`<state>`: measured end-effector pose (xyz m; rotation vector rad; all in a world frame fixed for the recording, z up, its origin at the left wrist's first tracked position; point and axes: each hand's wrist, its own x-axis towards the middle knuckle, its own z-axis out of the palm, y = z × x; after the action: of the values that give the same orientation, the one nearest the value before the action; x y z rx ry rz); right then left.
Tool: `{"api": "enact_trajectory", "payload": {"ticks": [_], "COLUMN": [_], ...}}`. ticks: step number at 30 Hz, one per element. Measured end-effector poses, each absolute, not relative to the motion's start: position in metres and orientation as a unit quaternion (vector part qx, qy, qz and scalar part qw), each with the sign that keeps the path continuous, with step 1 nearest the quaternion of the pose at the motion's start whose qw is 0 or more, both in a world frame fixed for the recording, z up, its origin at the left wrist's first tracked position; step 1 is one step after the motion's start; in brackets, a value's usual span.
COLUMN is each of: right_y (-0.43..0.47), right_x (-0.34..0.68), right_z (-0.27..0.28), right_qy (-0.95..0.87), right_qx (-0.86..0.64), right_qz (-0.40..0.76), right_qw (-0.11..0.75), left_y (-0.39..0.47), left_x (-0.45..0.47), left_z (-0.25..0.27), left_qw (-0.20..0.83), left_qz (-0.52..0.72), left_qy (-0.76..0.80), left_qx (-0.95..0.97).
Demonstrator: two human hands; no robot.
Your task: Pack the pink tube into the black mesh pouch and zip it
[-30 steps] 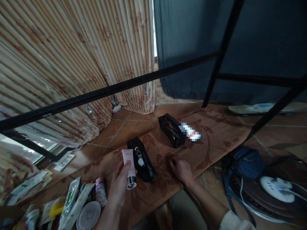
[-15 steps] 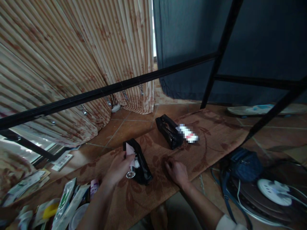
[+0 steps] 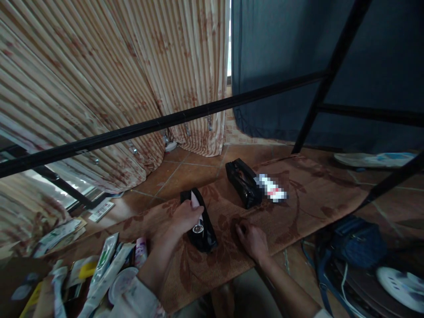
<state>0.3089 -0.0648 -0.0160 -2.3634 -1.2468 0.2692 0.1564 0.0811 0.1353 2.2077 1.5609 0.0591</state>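
Observation:
My left hand (image 3: 188,216) is closed around a pale pink tube (image 3: 195,201) with a clear round cap at its near end. It holds the tube over the opening of a black zip pouch (image 3: 208,234), and the tube lies along the pouch's length. My right hand (image 3: 253,238) rests on the brown patterned cloth (image 3: 232,260) with curled fingers, and I see nothing in them. Farther back on the cloth is a second black pouch (image 3: 243,183), its top partly open. Beside it lies a white and red item (image 3: 272,189), blurred out.
Tubes, packets and a round tub (image 3: 121,285) crowd the left front. A black metal bar (image 3: 185,115) crosses ahead, with striped curtains (image 3: 115,66) behind. At the right are a blue bag (image 3: 359,240) and a white power strip (image 3: 402,287).
My left hand has brought the pink tube in over the pouch opening and more in line with it. The view has shifted left; my right hand still rests on the cloth.

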Motion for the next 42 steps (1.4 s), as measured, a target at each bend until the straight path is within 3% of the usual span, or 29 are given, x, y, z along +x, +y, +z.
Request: {"api": "enact_trajectory", "payload": {"ticks": [6, 22, 35, 42], "right_y": [-0.065, -0.065, -0.065, -0.063], "right_x": [0.309, 0.313, 0.313, 0.313], "right_z": [-0.016, -0.023, -0.024, -0.026], "right_qy": [-0.45, -0.456, -0.462, -0.451], "right_qx": [-0.861, -0.864, -0.864, -0.869], "right_qz": [0.1, 0.122, 0.111, 0.107], "right_qw": [0.214, 0.175, 0.167, 0.172], "left_y": [0.074, -0.002, -0.012, 0.024], "left_x": [0.161, 0.173, 0.159, 0.159], "left_z": [0.124, 0.121, 0.121, 0.116], "left_qw": [0.185, 0.241, 0.261, 0.268], "left_qz": [0.007, 0.065, 0.069, 0.078], "left_qy": [0.567, 0.561, 0.55, 0.583], "left_qx": [0.802, 0.789, 0.79, 0.763]}}
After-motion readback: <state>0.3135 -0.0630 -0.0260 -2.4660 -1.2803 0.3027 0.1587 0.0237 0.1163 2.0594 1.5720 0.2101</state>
